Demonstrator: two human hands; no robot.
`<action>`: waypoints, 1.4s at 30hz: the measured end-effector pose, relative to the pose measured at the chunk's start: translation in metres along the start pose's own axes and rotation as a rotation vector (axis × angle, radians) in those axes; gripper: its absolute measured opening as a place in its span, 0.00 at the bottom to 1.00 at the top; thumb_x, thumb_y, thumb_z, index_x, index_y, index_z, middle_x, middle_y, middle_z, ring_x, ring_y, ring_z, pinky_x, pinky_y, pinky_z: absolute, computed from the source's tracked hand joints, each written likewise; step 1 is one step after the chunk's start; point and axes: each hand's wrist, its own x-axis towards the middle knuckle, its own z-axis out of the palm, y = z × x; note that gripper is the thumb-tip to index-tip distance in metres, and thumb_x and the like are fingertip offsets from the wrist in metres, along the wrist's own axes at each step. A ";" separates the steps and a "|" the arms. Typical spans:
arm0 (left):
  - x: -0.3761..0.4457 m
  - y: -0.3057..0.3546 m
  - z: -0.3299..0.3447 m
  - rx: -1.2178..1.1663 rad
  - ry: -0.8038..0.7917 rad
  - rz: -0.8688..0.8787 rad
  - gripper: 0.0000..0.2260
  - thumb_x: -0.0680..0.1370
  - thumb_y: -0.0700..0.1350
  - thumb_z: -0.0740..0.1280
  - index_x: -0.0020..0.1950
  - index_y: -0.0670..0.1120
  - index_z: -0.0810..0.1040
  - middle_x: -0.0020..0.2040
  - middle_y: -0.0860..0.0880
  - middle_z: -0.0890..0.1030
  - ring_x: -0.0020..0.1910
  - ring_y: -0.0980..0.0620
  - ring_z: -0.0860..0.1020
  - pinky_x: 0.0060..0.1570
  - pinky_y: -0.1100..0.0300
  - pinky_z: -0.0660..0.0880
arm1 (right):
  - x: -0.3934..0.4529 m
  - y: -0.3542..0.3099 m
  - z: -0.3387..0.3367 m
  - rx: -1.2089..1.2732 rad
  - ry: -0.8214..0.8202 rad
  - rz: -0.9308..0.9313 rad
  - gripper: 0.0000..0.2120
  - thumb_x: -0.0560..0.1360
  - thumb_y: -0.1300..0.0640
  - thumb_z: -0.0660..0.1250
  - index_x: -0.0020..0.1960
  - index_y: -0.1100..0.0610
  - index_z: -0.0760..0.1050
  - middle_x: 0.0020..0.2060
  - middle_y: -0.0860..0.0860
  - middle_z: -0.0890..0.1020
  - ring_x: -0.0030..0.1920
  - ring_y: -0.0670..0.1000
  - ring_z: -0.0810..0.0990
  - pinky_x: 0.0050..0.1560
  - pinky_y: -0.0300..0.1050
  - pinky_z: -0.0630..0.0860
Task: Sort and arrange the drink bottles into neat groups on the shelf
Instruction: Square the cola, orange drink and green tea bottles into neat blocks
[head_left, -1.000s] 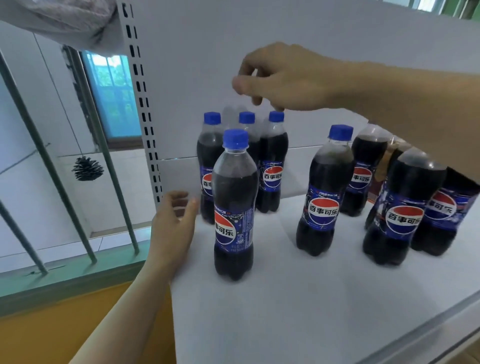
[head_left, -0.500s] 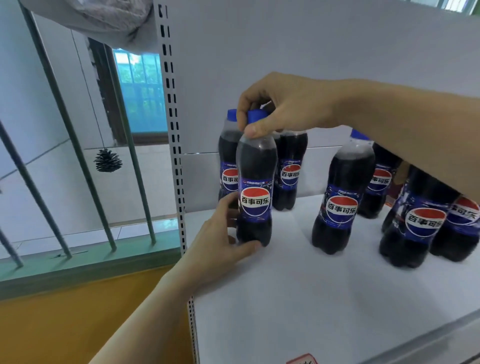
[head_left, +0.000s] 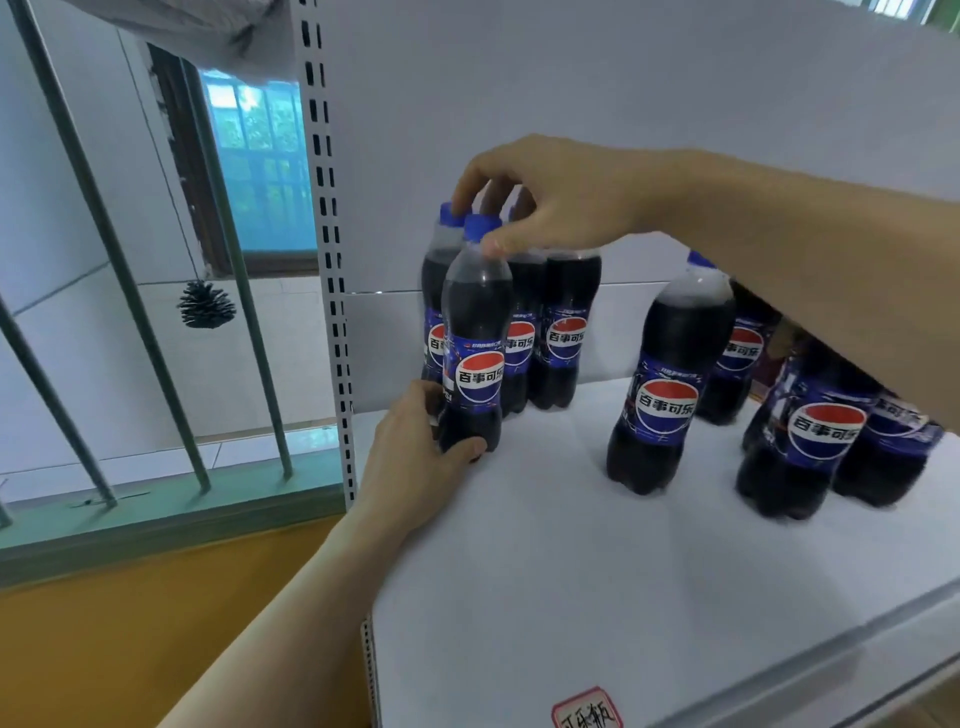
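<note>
While the right hand (head_left: 550, 202) reaches in from the right edge of the frame, its curled fingers pinch the neck of the front bottle (head_left: 475, 343), the thumb (head_left: 506, 241) pressed just under the blue cap (head_left: 482, 227) and the other fingers arched over the caps behind. The left hand (head_left: 415, 457) comes up from the lower left and grips the same bottle's base, thumb across the front, fingers wrapped round the far side. This bottle stands upright on the white shelf (head_left: 597, 571) at centre left, touching a row of three bottles (head_left: 545, 332) against the back panel. To the right stands a lone bottle (head_left: 662, 395), well apart, with a cluster (head_left: 810, 436) of more bottles beyond it, partly hidden under the right forearm. A red-bordered sticker (head_left: 587, 709) sits at the lower edge.
</note>
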 end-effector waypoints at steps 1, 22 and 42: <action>0.000 0.000 0.000 0.001 -0.007 0.002 0.27 0.74 0.47 0.78 0.68 0.49 0.70 0.63 0.51 0.79 0.55 0.50 0.79 0.50 0.60 0.73 | -0.007 0.001 -0.007 -0.101 0.005 0.020 0.17 0.79 0.46 0.68 0.66 0.46 0.74 0.55 0.45 0.79 0.48 0.45 0.79 0.48 0.37 0.72; -0.001 -0.004 0.002 -0.016 -0.030 0.032 0.28 0.74 0.48 0.77 0.69 0.50 0.68 0.64 0.51 0.80 0.53 0.48 0.82 0.49 0.57 0.73 | -0.062 0.027 -0.011 -0.128 0.036 0.415 0.09 0.72 0.47 0.75 0.45 0.52 0.83 0.41 0.53 0.85 0.41 0.54 0.82 0.43 0.46 0.77; -0.001 -0.004 0.004 0.111 -0.018 0.089 0.30 0.76 0.50 0.74 0.75 0.49 0.66 0.67 0.49 0.78 0.56 0.46 0.80 0.55 0.53 0.76 | -0.017 0.028 0.032 0.118 0.297 0.300 0.12 0.78 0.46 0.70 0.55 0.54 0.80 0.51 0.51 0.81 0.40 0.49 0.80 0.40 0.38 0.73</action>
